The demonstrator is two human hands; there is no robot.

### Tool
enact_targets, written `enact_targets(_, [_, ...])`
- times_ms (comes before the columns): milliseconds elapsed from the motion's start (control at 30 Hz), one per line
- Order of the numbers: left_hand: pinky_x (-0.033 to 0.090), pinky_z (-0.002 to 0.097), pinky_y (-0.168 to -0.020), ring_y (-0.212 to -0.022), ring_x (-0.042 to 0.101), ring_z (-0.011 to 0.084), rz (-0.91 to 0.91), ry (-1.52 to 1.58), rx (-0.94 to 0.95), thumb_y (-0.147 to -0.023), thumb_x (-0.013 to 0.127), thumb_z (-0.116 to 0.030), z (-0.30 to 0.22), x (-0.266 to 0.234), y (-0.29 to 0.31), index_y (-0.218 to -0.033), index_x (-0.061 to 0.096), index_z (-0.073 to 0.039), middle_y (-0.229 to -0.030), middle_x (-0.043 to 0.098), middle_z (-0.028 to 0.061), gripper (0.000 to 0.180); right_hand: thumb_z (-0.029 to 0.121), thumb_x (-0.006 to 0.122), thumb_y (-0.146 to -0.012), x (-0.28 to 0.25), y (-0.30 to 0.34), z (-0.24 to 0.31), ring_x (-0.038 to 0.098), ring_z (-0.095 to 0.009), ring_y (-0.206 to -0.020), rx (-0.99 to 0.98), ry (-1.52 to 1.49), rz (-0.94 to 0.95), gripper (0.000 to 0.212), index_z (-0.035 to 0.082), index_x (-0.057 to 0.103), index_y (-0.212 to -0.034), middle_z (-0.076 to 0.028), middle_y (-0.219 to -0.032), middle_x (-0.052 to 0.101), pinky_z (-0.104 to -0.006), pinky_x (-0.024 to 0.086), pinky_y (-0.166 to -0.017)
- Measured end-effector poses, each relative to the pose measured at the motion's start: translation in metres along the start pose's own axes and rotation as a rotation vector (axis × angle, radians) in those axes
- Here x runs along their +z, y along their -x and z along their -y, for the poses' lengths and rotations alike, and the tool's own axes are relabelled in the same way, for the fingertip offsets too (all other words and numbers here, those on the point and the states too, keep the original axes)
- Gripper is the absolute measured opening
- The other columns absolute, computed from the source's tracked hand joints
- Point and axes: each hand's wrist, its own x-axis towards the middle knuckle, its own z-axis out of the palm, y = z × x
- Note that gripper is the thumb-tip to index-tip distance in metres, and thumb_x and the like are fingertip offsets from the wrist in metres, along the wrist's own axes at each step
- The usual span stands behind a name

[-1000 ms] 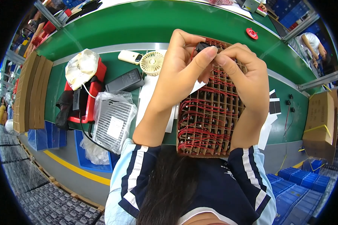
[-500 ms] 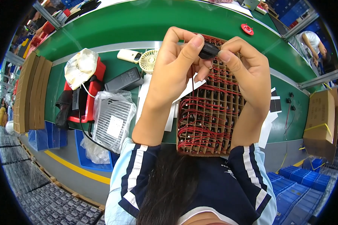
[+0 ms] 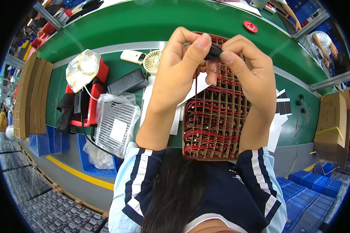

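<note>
A small black plastic part [image 3: 213, 52] is pinched between my two hands above the far end of a divided box. My left hand [image 3: 184, 54] grips it between thumb and fingers; a red wire hangs down beneath that hand. With thumb and forefinger, my right hand [image 3: 245, 64] holds the part's right end. Below my hands lies the cardboard divider box [image 3: 212, 158], its cells holding several dark round parts with red wires laid across the rows. My fingers partly hide the held part, so its exact kind does not show.
Left on the green table are a cream handheld fan [image 3: 152, 62], a black power adapter [image 3: 127, 80], a red bin [image 3: 102, 72] and a plastic-wrapped grille [image 3: 116, 120]. White papers lie beside the box. Small wired black parts [image 3: 302, 103] and a carton [image 3: 330, 120] are at right.
Both hands have shifted slightly left with the black part, keeping their grip. On the green surface beyond, the red ring-shaped piece has moved left and away.
</note>
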Motion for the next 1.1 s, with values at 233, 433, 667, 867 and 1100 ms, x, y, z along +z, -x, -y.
enact_targets(233, [0.041,0.0194,-0.058,-0.068,0.051,0.0089,-0.061,-0.519,0.201,-0.083,0.058,-0.019,-0.002,-0.003,0.001,-0.088,0.052,0.002,-0.077,0.055,0.0042,0.022,0.012,0.061,-0.078,-0.008,-0.001,-0.004,0.048,-0.009,-0.061,-0.044,0.161,0.037,0.014,-0.001,0.059,-0.075,-0.003,-0.071,0.050,-0.0209,0.036,-0.055])
enact_targets(433, [0.036,0.0173,-0.052,-0.059,0.044,0.0039,-0.139,-0.737,0.213,-0.075,0.066,-0.013,-0.008,-0.002,0.000,-0.086,0.059,-0.002,-0.069,0.053,-0.0012,0.018,0.013,0.061,-0.077,-0.009,0.000,0.000,0.047,-0.010,-0.061,-0.009,0.167,0.027,0.015,-0.002,0.058,-0.074,-0.003,-0.073,0.051,-0.0215,0.036,-0.056])
enact_targets(667, [0.034,0.0156,-0.039,-0.046,0.048,0.0050,-0.120,-0.488,0.045,-0.077,0.065,-0.012,-0.015,0.003,0.000,-0.091,0.051,0.003,-0.062,0.055,0.0023,0.025,0.014,0.062,-0.076,-0.011,0.001,-0.004,0.048,-0.010,-0.065,0.003,0.162,0.017,0.015,-0.001,0.061,-0.077,-0.003,-0.073,0.051,-0.0217,0.037,-0.058])
enact_targets(867, [0.034,0.0164,-0.037,-0.043,0.052,0.0085,-0.106,-0.389,0.029,-0.078,0.063,-0.013,-0.012,0.001,0.000,-0.090,0.044,0.003,-0.062,0.056,0.0081,0.028,0.016,0.063,-0.077,-0.009,0.000,-0.003,0.048,-0.010,-0.065,0.036,0.156,-0.010,0.016,0.000,0.061,-0.077,-0.003,-0.072,0.051,-0.0216,0.037,-0.058])
enact_targets(1100, [0.032,0.0171,-0.037,-0.043,0.052,0.0101,-0.074,-0.363,-0.002,-0.081,0.060,-0.015,-0.012,0.002,0.003,-0.089,0.043,0.003,-0.062,0.058,0.0103,0.026,0.019,0.063,-0.076,-0.007,0.002,-0.006,0.048,-0.009,-0.062,0.052,0.187,-0.043,0.018,0.001,0.062,-0.076,-0.001,-0.069,0.051,-0.0219,0.036,-0.056])
